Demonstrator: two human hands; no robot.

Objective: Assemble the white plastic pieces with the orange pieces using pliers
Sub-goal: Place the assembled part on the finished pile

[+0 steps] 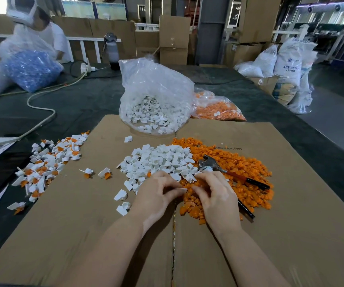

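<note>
Both hands meet at the near seam of the heaps, left hand (158, 193) pinching a small white plastic piece (181, 189), right hand (214, 193) curled, contents unclear, while black-handled metal pliers (227, 172) lie just beyond it, handles running near-right.

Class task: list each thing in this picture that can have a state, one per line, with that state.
Pliers: lying unheld on the orange pile.
White bag: open, part full.
Orange bag: lying on its side.
Joined pieces: heaped at left.
Left hand: fingers curled at the piles.
Right hand: fingers curled, contents hidden.
</note>
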